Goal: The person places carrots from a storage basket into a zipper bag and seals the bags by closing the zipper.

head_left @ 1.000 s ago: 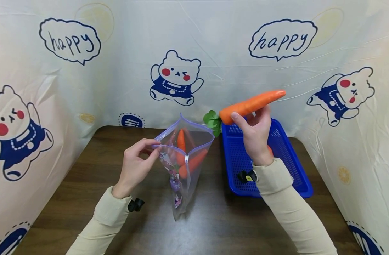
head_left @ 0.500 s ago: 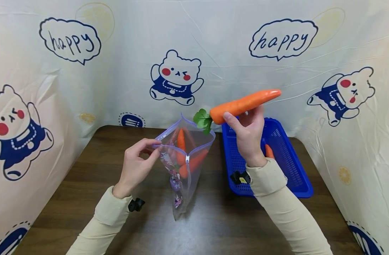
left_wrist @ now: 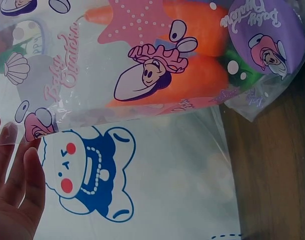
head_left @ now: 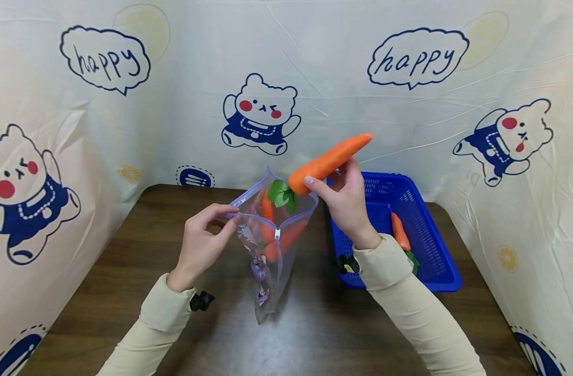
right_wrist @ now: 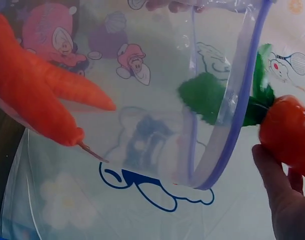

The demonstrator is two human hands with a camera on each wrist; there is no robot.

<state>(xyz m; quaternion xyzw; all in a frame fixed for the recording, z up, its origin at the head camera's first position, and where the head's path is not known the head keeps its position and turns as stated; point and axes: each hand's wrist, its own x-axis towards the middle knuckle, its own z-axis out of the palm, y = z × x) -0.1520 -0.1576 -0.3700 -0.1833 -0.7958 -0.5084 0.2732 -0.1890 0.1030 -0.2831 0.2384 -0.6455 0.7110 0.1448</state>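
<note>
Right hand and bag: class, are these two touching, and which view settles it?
Apart. The right wrist view shows a clear gap between the right hand and the bag's nearest edge, its purple rim.

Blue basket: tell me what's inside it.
In the head view, the blue basket holds one visible orange carrot, its green leaves partly behind the right sleeve. Anything behind that sleeve or the right hand is covered.
</note>
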